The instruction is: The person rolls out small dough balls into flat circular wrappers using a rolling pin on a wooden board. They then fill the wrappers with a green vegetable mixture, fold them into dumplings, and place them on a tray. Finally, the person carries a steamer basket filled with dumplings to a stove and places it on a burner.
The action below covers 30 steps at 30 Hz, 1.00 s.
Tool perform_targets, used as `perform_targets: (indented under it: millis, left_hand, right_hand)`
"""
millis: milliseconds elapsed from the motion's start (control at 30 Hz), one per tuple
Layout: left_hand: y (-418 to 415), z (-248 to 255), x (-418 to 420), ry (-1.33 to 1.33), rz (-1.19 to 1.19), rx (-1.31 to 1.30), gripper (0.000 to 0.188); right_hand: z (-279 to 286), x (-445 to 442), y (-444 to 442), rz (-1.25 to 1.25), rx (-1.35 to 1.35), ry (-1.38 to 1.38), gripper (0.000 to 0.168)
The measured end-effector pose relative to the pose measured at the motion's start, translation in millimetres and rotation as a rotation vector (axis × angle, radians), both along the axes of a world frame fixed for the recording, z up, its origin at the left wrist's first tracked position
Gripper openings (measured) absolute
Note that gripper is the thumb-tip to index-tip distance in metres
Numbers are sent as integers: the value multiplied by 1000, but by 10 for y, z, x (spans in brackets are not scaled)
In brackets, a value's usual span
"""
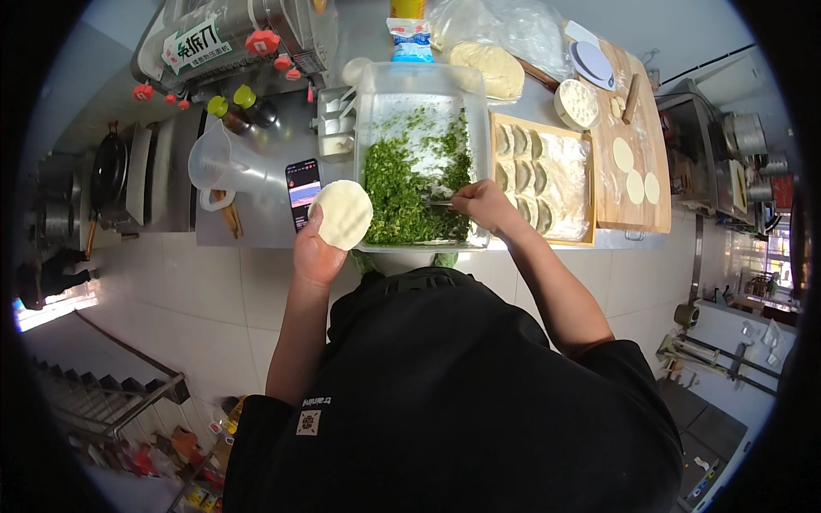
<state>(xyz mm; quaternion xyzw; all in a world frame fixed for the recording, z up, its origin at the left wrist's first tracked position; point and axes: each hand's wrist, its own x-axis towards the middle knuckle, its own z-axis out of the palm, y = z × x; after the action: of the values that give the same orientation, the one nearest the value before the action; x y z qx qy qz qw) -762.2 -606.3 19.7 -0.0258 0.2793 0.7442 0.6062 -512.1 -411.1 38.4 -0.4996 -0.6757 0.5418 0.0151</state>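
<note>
A round dough wrapper [346, 215] lies flat across the fingers of my left hand [319, 255], my thumb resting over its edge. My right hand [484, 205] grips a thin metal utensil [440, 204] whose far end dips into chopped green filling [401, 192]; its head is hidden. The filling sits in a large clear plastic tub [420, 72] in front of me, heaped toward the near left. Right of the tub, a wooden tray [591, 186] holds several folded dumplings [523, 173] in rows on floured plastic film.
At right, a wooden board [632, 215] carries wrappers [635, 186], a rolling pin [632, 99] and a bowl of flour [576, 104]. A dough mass [487, 67] lies behind the tray. Left are a phone [303, 192], a plastic jug [221, 157], bottles [256, 106] and a noodle machine [237, 45].
</note>
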Motion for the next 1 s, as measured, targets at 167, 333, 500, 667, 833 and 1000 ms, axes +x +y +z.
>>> perform_targets:
  millis: [167, 333, 500, 667, 833, 1000]
  left_hand:
    - [101, 44, 68, 14, 7, -102, 50]
    - [315, 60, 233, 17, -38, -212, 47]
    - [637, -114, 406, -35, -155, -61, 44]
    - [1071, 211, 754, -59, -13, -216, 37]
    - [1315, 127, 778, -105, 57, -116, 45]
    - [1345, 133, 798, -123, 52, -133, 48]
  right_hand:
    - [170, 122, -4, -47, 9, 30, 20]
    - [376, 211, 0, -103, 111, 54, 20]
    - [741, 165, -77, -84, 326, 91, 16]
    - [800, 34, -413, 44, 894, 66, 7]
    - [511, 18, -639, 195, 1221, 4, 25]
    - [535, 44, -685, 159, 1242, 62, 33]
